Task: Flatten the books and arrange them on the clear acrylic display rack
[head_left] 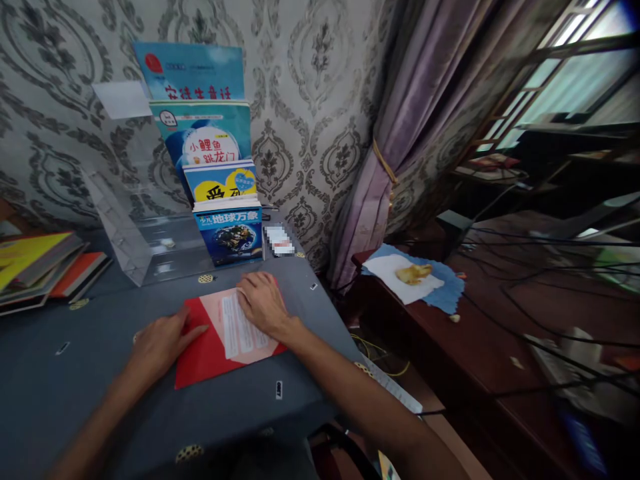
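Note:
A red book or booklet (200, 347) lies on the grey tablecloth, a pale pink panel with white text boxes (237, 330) on its right part. My right hand (263, 303) rests palm down over the panel's upper right, its fingers laid along the surface. At the book's left edge is my left hand (160, 343), thumb stretched out over the red part and the other fingers by the upper left corner. Neither hand is wrapped round anything. Beyond them, a clear acrylic rack (117, 230) holds several upright books, the front one a blue book with a globe (233, 237).
A stack of books (43, 267) lies at the table's left. A small pixelated item (280, 240) is beside the rack. To the right, a dark red desk (500, 320) carries cables, a blue cloth (450, 293) and white paper with a brownish item (414, 274). A purple curtain (400, 120) hangs behind.

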Tool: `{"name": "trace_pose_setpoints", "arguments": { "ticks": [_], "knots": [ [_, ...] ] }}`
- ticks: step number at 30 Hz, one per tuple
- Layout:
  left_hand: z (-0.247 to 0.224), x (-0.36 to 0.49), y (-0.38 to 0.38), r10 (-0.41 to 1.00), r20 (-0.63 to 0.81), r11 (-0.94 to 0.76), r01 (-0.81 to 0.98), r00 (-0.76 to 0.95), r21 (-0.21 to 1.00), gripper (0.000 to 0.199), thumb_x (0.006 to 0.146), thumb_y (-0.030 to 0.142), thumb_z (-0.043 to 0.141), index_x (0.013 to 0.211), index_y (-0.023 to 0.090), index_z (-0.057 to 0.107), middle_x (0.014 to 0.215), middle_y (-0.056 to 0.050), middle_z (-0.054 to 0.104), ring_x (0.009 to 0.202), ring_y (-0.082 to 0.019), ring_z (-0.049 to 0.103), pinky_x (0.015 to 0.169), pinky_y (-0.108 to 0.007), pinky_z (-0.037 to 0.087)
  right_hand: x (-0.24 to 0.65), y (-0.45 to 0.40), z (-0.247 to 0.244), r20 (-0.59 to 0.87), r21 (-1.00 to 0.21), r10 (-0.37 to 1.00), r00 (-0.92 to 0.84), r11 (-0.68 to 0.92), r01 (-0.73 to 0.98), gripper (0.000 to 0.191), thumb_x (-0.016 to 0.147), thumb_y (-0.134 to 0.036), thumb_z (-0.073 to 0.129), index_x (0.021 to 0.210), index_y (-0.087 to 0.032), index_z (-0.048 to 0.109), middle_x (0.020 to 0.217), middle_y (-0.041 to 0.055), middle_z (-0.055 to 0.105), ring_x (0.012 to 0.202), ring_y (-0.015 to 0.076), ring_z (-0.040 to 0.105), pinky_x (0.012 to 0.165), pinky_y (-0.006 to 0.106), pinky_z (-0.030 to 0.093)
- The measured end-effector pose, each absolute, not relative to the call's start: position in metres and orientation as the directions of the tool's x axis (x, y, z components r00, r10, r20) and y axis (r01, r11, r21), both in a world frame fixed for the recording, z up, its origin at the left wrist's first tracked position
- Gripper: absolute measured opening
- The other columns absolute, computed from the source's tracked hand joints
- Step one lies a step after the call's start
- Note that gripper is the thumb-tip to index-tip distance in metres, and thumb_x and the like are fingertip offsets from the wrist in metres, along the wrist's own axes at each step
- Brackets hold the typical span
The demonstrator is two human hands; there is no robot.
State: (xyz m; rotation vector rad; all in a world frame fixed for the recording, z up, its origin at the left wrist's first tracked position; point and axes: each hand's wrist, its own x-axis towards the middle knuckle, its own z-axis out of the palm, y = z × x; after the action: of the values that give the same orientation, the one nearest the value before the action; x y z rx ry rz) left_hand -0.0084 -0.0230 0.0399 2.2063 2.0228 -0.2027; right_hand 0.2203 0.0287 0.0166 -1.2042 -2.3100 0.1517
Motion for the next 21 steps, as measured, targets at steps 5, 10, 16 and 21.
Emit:
{"name": "trace_pose_setpoints", "arguments": {
  "ticks": [5,10,16,21],
  "knots": [
    [0.041,0.019,-0.022,0.971,-0.211,-0.116,0.993,0.116,0.01,0.031,0.102,0.041,0.04,0.114,0.019,0.058,0.101,-0.011,0.077,0.097,-0.029,0.073,0.074,-0.034,0.047,0.208,0.015,0.007,0.362,-0.239,0.651,-0.667,0.757,0.609,0.018,0.102,-0.021,0.052,0.112,-0.014,0.066,0.124,0.0145,0.068,0.119,0.0252,0.059,0.107,0.042,0.042],
    [0.046,0.029,-0.017,0.973,-0.178,-0.163,0.983,0.146,-0.084,0.031,0.104,0.038,0.038,0.104,0.02,0.063,0.099,-0.011,0.074,0.096,-0.028,0.071,0.073,-0.034,0.048,0.2,0.012,-0.004,0.32,-0.254,0.619,-0.717,0.785,0.565,0.023,0.101,-0.02,0.055,0.119,-0.008,0.063,0.13,0.0203,0.066,0.129,0.0286,0.057,0.111,0.045,0.041],
    [0.027,0.032,-0.011,0.934,0.045,-0.345,0.926,0.355,-0.151,0.027,0.098,0.014,0.041,0.11,0.018,0.064,0.11,-0.012,0.067,0.107,-0.027,0.062,0.089,-0.038,0.05,0.2,0.013,-0.006,0.322,-0.293,0.638,-0.7,0.77,0.566,0.022,0.101,-0.019,0.053,0.12,-0.012,0.062,0.13,0.0185,0.067,0.131,0.0268,0.057,0.113,0.046,0.042],
    [0.004,0.022,-0.008,0.918,0.181,-0.35,0.935,0.353,-0.048,0.025,0.099,0.018,0.039,0.104,0.019,0.064,0.106,-0.011,0.066,0.1,-0.026,0.06,0.087,-0.038,0.052,0.201,0.012,-0.005,0.309,-0.312,0.651,-0.693,0.758,0.572,0.03,0.101,-0.022,0.055,0.128,-0.012,0.058,0.138,0.0179,0.063,0.135,0.0263,0.054,0.116,0.045,0.04]
  ]
}}
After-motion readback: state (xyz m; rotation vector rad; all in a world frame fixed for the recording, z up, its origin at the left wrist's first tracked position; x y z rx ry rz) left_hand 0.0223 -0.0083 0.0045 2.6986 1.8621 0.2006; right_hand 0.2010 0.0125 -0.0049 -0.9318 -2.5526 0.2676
